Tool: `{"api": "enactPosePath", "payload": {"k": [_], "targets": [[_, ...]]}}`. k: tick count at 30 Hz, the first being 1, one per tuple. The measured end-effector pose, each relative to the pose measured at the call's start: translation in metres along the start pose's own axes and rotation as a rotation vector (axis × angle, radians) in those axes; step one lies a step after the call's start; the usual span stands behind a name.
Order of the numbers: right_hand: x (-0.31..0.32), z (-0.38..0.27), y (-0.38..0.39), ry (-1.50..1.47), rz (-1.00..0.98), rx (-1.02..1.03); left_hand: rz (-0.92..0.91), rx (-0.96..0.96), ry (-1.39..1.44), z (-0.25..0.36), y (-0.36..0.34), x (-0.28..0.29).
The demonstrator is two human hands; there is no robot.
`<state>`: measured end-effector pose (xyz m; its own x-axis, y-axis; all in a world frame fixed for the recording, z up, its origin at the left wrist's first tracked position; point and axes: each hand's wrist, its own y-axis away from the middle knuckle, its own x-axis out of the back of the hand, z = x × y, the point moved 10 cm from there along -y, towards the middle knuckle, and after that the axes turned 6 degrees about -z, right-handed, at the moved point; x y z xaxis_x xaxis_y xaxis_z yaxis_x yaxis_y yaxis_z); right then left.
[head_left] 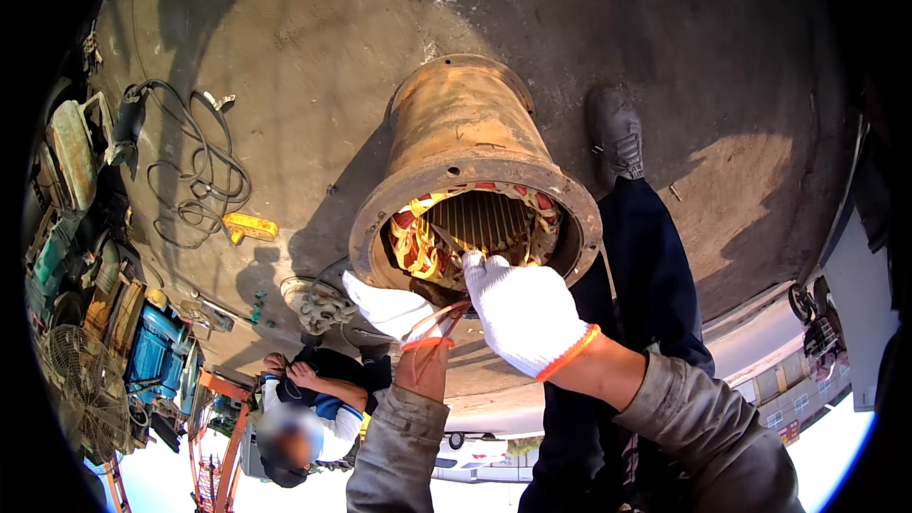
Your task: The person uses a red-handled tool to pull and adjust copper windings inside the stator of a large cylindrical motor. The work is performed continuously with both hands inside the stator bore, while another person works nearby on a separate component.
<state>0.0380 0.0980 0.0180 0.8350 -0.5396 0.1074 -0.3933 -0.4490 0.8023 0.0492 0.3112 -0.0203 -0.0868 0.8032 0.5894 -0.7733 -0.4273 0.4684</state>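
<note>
A rusty, flanged motor housing [465, 114] lies on the ground, its round open end facing me. Inside sit windings [416, 239] wrapped in yellow and red, around a slotted core [480, 218]. My right hand [527, 309], in a white knit glove with an orange cuff, reaches into the mouth at its lower edge. Its fingers are closed at the windings; what they pinch is too small to make out. My left hand [391, 312], gloved alike, lies by the lower left rim with fingers stretched out. Reddish-brown lead wires [446, 315] loop beside its wrist.
A coiled black cable [204, 171] and a yellow control box [251, 227] lie at the left. Near the housing is a grey metal part [318, 304]. A co-worker [318, 408] sits beyond. Machinery and a fan guard [81, 385] crowd the left side. A dark shoe [616, 128] stands right of the housing.
</note>
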Motion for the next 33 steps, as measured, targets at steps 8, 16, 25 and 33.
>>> {"api": "enactPosePath", "payload": {"k": [8, 16, 25, 33], "targets": [[0.017, -0.013, 0.007, 0.012, 0.365, 0.217, 0.070, -0.124, -0.392, 0.006, -0.004, 0.015], [0.009, -0.006, 0.016, 0.108, 0.402, 0.237, 0.096, 0.033, -0.240, -0.007, 0.005, 0.003], [0.002, -0.004, 0.025, 0.073, 0.371, 0.200, 0.127, 0.060, -0.197, -0.006, 0.009, 0.008], [-0.003, -0.014, 0.032, 0.168, 0.326, 0.188, 0.152, -0.002, -0.405, 0.012, 0.015, 0.020]]}}
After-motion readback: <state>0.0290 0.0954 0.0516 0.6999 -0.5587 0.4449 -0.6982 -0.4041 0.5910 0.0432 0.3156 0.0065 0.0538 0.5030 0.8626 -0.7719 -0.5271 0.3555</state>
